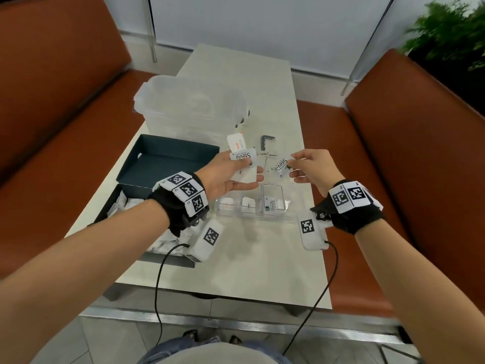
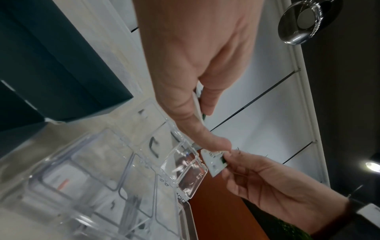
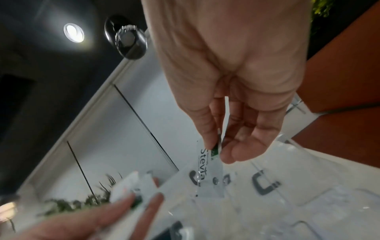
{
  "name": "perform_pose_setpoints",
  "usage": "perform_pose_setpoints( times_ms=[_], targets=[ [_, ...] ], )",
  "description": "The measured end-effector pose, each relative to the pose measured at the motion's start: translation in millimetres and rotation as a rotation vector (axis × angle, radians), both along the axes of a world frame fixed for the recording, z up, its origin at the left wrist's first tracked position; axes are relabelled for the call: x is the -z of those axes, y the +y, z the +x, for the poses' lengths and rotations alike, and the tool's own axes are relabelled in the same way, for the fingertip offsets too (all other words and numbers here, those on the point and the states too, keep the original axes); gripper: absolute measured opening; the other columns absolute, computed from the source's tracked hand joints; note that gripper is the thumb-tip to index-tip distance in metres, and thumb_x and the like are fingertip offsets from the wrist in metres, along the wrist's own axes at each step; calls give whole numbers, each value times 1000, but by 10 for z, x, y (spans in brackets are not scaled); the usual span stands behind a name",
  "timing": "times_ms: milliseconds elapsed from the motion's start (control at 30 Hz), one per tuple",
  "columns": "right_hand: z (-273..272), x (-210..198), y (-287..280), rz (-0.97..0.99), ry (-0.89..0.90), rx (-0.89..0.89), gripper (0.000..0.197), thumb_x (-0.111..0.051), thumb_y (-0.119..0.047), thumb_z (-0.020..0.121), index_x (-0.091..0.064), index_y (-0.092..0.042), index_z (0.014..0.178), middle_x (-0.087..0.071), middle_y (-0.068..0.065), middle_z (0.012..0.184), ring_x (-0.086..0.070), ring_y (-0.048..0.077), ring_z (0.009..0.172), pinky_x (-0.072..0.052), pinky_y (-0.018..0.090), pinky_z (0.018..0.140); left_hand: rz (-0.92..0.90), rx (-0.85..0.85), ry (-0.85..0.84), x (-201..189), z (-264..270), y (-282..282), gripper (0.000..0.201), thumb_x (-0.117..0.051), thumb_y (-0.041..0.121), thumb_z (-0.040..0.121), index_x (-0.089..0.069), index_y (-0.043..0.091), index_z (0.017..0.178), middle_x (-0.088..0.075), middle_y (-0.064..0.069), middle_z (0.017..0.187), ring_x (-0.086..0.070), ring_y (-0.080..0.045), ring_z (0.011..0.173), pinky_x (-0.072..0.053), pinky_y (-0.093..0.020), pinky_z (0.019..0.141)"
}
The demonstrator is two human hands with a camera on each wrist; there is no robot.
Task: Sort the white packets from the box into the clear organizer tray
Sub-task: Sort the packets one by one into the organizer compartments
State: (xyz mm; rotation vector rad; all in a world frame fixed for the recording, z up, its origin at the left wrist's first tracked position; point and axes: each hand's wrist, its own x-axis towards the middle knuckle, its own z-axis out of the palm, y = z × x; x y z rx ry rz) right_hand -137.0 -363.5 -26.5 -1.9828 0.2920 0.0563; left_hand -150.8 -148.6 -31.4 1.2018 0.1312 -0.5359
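My left hand holds a small stack of white packets above the table; the top one reads Stevia, and one with orange print sticks out behind. My right hand pinches a single Stevia packet by its end, just right of the stack. In the right wrist view this packet hangs from the thumb and forefinger. The clear organizer tray lies below both hands, with packets in three near compartments. The dark box stands open at the left, with white packets in its base.
A large frosted lidded container stands behind the box. A small grey L-shaped piece lies beyond the tray. Orange-brown benches flank the narrow pale table. Cables hang from both wrists over the near edge.
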Motion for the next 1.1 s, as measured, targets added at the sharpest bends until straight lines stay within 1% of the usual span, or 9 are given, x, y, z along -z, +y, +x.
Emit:
perform_pose_setpoints(
  times_ms=[67,167,300,400,500,667,800,967,1100],
  targets=[
    [57,119,-24,-145,52,-16,17,-63,-8,90,-66,-3,106,-69,11,88,-64,13,64,-55,22,57,8,-24,8,44,7,19,32,-51,6,99,-48,3,131,-67,-23,111,-72,-30,87,-60,-35,62],
    [100,291,32,-418,96,-139,18,-56,-10,94,-68,-3,105,-68,11,86,-62,11,64,-55,21,60,21,-30,6,89,3,35,35,-51,6,99,-46,4,133,-67,-23,110,-72,-29,87,-60,-36,62],
    [114,475,171,-671,122,-284,20,-56,-5,92,-71,-4,105,-68,15,107,-65,26,96,-52,27,83,29,-31,-4,116,-2,65,37,-51,7,99,-45,5,135,-67,-22,111,-72,-29,89,-60,-36,64],
    [101,585,247,-780,165,-339,19,-56,-5,91,-70,-11,102,-66,13,110,-64,29,99,-52,39,93,38,-33,-1,132,-9,98,38,-51,8,99,-45,5,136,-68,-21,111,-72,-29,91,-61,-38,67],
    [79,664,283,-934,178,-362,20,-56,-10,91,-67,-17,106,-66,9,111,-62,28,102,-47,42,97,39,-35,1,148,-26,135,37,-50,8,99,-44,6,136,-67,-21,113,-71,-29,91,-61,-37,68],
    [104,744,274,-1063,138,-412,30,-55,-14,92,-58,-20,121,-61,4,120,-56,25,112,-34,40,101,36,-45,12,170,-38,191,34,-50,8,99,-46,6,133,-68,-21,111,-72,-27,87,-61,-35,63],
    [131,760,275,-1154,104,-446,33,-53,-14,93,-58,-23,124,-61,3,120,-56,25,112,-32,41,100,32,-41,10,186,-39,215,33,-51,9,99,-47,6,132,-68,-21,112,-72,-28,89,-61,-34,64],
    [118,807,296,-1253,141,-558,40,-61,-31,89,-55,-32,128,-62,-5,119,-55,22,114,-28,45,103,36,-44,21,203,-35,219,33,-52,8,98,-48,6,131,-69,-20,110,-72,-29,89,-61,-37,66],
    [121,842,307,-1295,183,-575,43,-65,-37,86,-55,-37,128,-63,-6,117,-52,22,114,-28,45,101,33,-36,21,204,-46,228,32,-52,8,98,-49,6,130,-70,-19,108,-73,-27,87,-60,-34,62]
  ],
)
